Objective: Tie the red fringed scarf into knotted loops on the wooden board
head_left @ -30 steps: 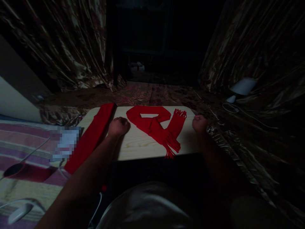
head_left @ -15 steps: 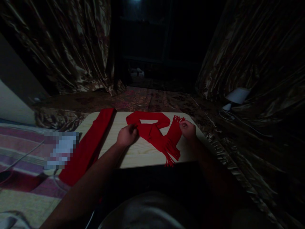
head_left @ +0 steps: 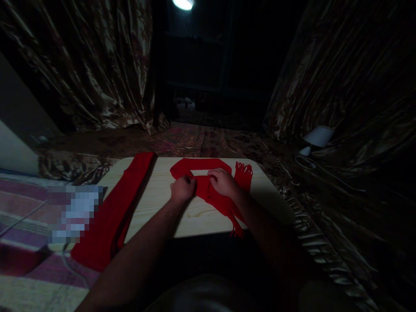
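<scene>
A red fringed scarf (head_left: pixel 204 164) lies looped on the light wooden table (head_left: pixel 150 199), its two ends crossing at the right. One fringed end points away from me, the other hangs toward the near edge. My left hand (head_left: pixel 183 189) is closed on the left side of the loop. At the crossing, my right hand (head_left: pixel 224 183) rests on the scarf with its fingers bent in a pinch, covering part of the cloth. A second long red folded cloth (head_left: pixel 108 216) runs along the table's left side and over its near left corner.
A striped bed cover (head_left: pixel 22 225) with a cable lies at the left. Patterned curtains (head_left: pixel 120 78) hang on both sides of a dark window. A small white lamp (head_left: pixel 318 135) with a cord stands at the right. A bright light (head_left: pixel 183 4) shows at the top.
My right hand has left the far fringed end and moved left onto the scarf's crossing. My left hand has shifted slightly right and nearer. The view has tilted up a little.
</scene>
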{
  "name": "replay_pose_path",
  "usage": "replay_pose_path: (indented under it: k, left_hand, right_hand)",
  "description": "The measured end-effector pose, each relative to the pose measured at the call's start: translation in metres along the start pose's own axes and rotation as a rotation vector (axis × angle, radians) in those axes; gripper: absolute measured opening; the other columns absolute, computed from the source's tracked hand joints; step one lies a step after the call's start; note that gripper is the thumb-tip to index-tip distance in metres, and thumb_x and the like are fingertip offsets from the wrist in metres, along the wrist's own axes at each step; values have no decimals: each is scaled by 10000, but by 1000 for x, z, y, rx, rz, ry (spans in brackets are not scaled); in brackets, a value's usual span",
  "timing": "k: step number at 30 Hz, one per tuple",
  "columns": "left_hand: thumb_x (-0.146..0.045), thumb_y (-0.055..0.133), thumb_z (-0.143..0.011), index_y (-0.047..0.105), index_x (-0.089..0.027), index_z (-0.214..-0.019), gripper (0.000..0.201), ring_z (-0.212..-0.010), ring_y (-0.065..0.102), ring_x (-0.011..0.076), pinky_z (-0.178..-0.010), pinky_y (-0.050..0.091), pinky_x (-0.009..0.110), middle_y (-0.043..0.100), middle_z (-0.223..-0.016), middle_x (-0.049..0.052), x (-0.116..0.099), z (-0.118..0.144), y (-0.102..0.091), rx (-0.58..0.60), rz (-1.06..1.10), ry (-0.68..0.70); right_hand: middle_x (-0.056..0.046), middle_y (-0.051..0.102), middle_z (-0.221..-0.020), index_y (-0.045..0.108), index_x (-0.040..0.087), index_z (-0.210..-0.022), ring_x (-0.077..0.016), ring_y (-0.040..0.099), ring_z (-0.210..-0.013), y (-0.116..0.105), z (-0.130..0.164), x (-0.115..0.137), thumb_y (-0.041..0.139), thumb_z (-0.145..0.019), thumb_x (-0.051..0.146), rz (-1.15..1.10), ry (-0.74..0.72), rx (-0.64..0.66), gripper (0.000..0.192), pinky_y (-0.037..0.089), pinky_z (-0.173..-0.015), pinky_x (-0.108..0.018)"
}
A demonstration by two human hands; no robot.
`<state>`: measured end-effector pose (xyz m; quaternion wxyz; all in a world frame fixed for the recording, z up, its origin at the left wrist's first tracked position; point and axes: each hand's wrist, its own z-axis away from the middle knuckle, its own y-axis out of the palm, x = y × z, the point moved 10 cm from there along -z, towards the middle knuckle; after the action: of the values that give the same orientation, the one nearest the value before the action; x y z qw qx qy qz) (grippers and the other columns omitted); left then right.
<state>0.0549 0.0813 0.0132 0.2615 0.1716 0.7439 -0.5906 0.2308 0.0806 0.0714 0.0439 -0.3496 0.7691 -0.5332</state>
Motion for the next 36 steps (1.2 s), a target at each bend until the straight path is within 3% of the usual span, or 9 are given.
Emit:
replay_pose_path:
  k: [5, 10, 13, 16, 19, 22, 29, 36]
  left_hand:
    - [-419, 511, -891, 590, -224, -763, 246, -679, 622, 221, -639, 398, 310, 686, -727, 65, 2, 1, -6, -85, 318, 114]
    - [-425, 526, -881, 563, -208, -756, 254, -649, 545, 173, -633, 392, 278, 622, -689, 21, 7, 2, -9, -133, 560, 146]
    - [-453, 539, -881, 561, -199, -760, 282, -634, 517, 153, -621, 393, 261, 591, -675, 3, 11, -1, -5, -138, 668, 143]
    - [-474, 587, -859, 574, -192, -814, 286, -642, 528, 145, -620, 404, 253, 601, -708, -1, 13, -2, 2, -111, 769, 147]
    - [-449, 637, -822, 588, -186, -914, 284, -679, 567, 148, -644, 431, 258, 641, -785, 11, 9, -1, 8, -59, 871, 165]
    - [-404, 631, -808, 566, -190, -869, 233, -660, 554, 140, -632, 427, 254, 623, -759, 5, 6, 0, 8, -34, 906, 173]
    - [-427, 609, -798, 531, -207, -840, 237, -670, 535, 144, -640, 430, 259, 590, -747, -6, 0, 4, 1, 0, 891, 176]
    - [-442, 588, -838, 511, -214, -907, 251, -702, 556, 145, -666, 461, 262, 609, -815, 2, -3, 6, 1, -12, 964, 198]
  right_hand:
    - [-74, 760, -1116, 724, 228, -1185, -223, 702, -1004, 19, -18, -27, 599, -861, 193, 102, 140, 184, 349, 502, -955, -328]
    - [-57, 731, -1217, 726, 247, -1197, -234, 664, -1128, 26, -29, -14, 661, -830, 230, 26, 30, 241, 373, 422, -1082, -377]
    - [-52, 760, -1135, 742, 233, -1163, -215, 704, -1003, 38, -30, -9, 632, -851, 233, -115, 39, 333, 330, 499, -944, -312]
    - [-59, 775, -1053, 771, 210, -1048, -205, 706, -949, 37, -34, -6, 568, -875, 194, -142, 34, 290, 268, 509, -843, -270]
    - [-77, 774, -1007, 777, 196, -969, -204, 694, -943, 29, -39, -7, 538, -878, 170, -75, 53, 184, 257, 498, -846, -267]
    - [-91, 764, -1048, 778, 189, -994, -205, 679, -981, 21, -42, -5, 548, -845, 127, -33, 59, 130, 281, 482, -891, -269]
    - [2, 774, -846, 789, 202, -916, -159, 673, -736, 45, -40, -11, 551, -752, 48, -168, 133, 453, 327, 482, -688, -219]
    - [-24, 773, -1055, 779, 224, -1044, -183, 686, -1002, 8, -55, -5, 481, -773, 20, -230, 62, 75, 452, 488, -922, -250]
